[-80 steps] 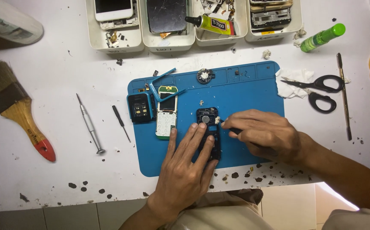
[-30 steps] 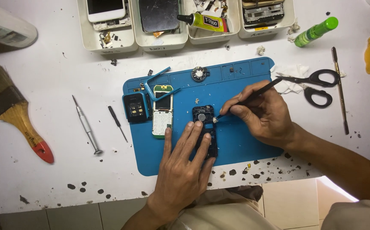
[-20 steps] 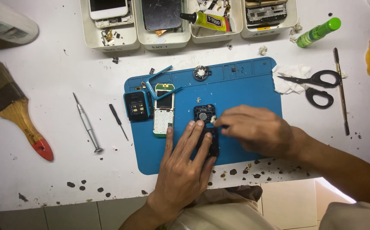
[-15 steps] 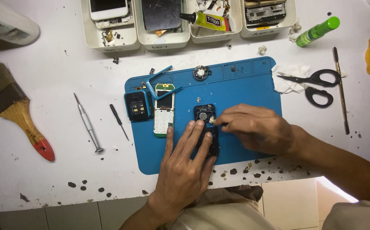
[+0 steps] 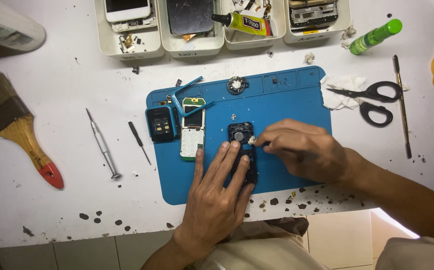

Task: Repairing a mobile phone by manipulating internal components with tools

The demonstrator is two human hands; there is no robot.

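While left hand (image 5: 216, 197) pins black phone frame (image 5: 242, 150), right hand (image 5: 304, 150) pinches white scrap (image 5: 251, 140); blue mat (image 5: 287, 100), white speckled table (image 5: 57, 200).

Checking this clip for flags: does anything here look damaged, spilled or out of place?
Yes. The dark phone screen in the second white bin looks cracked and scuffed. Dark specks dot the white table's front edge, and white crumbs lie near the blue work mat.

Yellow glue tube (image 5: 246, 22) with black cap lies in a white bin (image 5: 254, 42).
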